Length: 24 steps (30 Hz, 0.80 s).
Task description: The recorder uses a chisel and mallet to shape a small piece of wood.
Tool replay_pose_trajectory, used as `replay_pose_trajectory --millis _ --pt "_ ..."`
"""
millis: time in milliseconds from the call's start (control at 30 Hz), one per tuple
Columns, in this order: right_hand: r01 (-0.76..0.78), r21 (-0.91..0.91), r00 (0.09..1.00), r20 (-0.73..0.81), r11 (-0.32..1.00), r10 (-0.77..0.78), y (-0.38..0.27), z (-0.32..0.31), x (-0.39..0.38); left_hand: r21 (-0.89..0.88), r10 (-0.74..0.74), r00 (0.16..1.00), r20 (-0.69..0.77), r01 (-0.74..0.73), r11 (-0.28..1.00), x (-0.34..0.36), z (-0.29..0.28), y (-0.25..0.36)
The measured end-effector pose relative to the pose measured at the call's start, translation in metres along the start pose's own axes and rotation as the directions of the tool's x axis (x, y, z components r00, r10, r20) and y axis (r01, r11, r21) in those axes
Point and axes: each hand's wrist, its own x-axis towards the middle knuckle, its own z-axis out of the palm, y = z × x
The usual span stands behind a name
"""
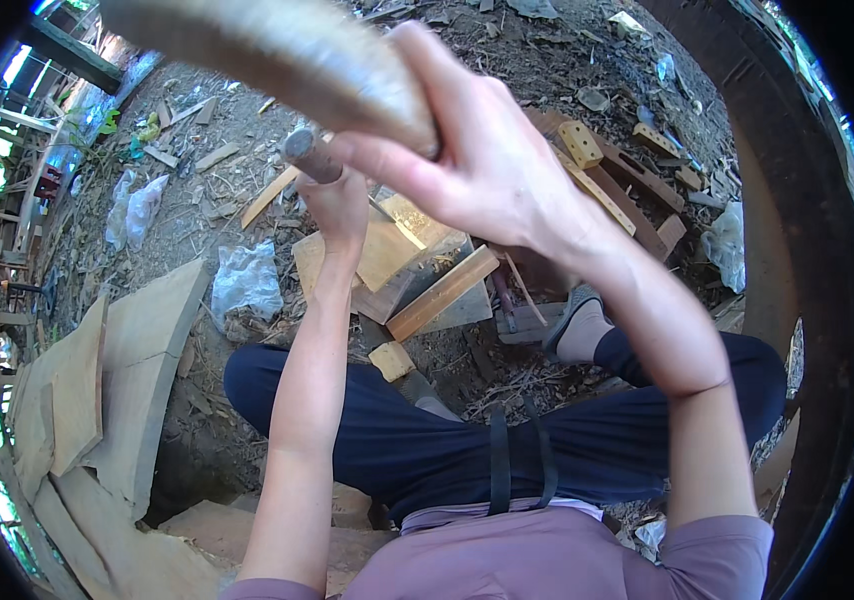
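Raised in my right hand point(495, 168) is a thick wooden mallet point(282, 65), blurred by motion, with fingers and thumb closed round its near end. My left hand point(339, 208) wraps round the handle of a chisel point(311, 157), its round butt pointing up beneath the mallet. A gap seems to show between mallet and butt. The chisel's tip is mostly hidden by my hands. Below them lies a pale wooden workpiece point(387, 262) with shavings on it. A narrow wooden bar point(444, 293) rests across the boards in front of me.
Drilled wooden blocks point(579, 144) and slotted brown pieces point(637, 172) lie to the right. Large boards point(137, 370) lean at the left. Plastic bags point(247, 283) and wood scraps litter the dirt. A dark post point(797, 200) rises at the right. My foot point(582, 325) is near the work.
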Motion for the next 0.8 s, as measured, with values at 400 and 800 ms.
replay_pose_trajectory --millis 400,800 --pt "0.214 -0.27 0.976 0.094 0.939 -0.196 -0.012 -0.003 0.026 -0.058 -0.081 0.995 0.066 0.085 0.995 0.0 -0.006 -0.021" --pt "0.176 -0.453 0.962 0.267 0.874 -0.055 0.004 0.005 0.018 -0.014 0.144 0.985 -0.095 -0.146 0.989 0.003 0.001 -0.01"
